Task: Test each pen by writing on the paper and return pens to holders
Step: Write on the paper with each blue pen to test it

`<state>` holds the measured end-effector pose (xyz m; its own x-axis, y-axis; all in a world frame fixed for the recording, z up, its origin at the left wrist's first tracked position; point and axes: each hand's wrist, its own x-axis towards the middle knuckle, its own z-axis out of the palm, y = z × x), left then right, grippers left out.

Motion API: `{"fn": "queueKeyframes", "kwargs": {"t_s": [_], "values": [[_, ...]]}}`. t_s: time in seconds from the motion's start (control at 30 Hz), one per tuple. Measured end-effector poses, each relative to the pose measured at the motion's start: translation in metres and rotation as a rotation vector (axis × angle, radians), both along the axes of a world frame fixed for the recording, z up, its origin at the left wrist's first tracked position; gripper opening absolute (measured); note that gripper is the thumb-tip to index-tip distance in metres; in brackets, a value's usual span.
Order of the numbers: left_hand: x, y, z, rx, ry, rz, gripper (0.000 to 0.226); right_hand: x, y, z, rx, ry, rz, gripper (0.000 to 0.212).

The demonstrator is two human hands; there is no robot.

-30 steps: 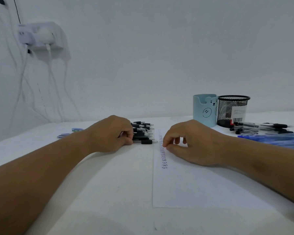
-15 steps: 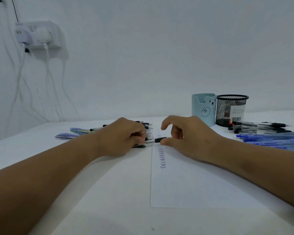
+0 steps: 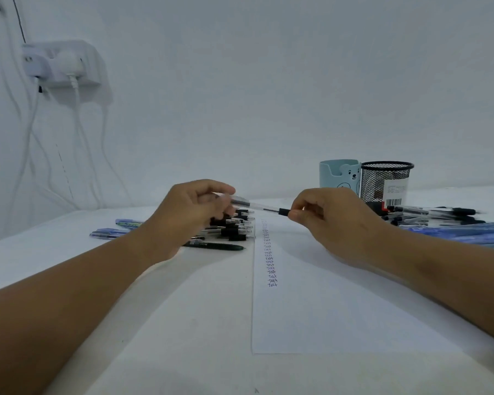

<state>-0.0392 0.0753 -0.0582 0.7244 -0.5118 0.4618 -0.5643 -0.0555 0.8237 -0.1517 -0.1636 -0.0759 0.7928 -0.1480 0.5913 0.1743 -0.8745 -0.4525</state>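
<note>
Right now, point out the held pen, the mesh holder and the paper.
held pen [image 3: 264, 208], head view, on the clear barrel between both hands.
mesh holder [image 3: 374, 183], head view, on its black mesh wall.
paper [image 3: 325, 315], head view, on a blank part.

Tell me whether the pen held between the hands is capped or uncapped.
Cannot tell for sure. The pen is held level above the table; the right hand pinches its black end, the left hand grips the other, hiding both tips.

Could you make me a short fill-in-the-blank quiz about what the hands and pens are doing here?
1. Both hands hold one clear pen raised above the ____.
2. The right hand pinches the pen's ____ end cap.
3. The word written down the paper in a column is ____.
4. Beside the teal bear holder stands a black ____ holder.

Missing words: table; black; test; mesh
</note>
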Motion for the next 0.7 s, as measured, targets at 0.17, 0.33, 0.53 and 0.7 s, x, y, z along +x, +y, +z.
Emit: {"fn": "queueKeyframes", "kwargs": {"t_s": [0.17,0.33,0.53,0.7], "values": [[-0.005,-0.0003,0.0073,-0.131,0.481,-0.293,0.031,-0.0025,0.0037,-0.0008,-0.067,0.019,0.016,0.013],[-0.0072,-0.0035,0.0068,-0.191,0.529,-0.339,0.033,-0.0039,0.0054,-0.0005,-0.148,0.026,0.024,0.012],[-0.0033,-0.0013,0.0018,-0.136,0.482,-0.299,0.027,-0.0042,0.0047,0.0012,-0.24,-0.031,0.051,0.006],[-0.0003,0.0018,0.0033,0.049,0.303,-0.315,0.028,-0.0033,0.0031,0.0066,-0.374,-0.041,-0.005,0.018]]}}
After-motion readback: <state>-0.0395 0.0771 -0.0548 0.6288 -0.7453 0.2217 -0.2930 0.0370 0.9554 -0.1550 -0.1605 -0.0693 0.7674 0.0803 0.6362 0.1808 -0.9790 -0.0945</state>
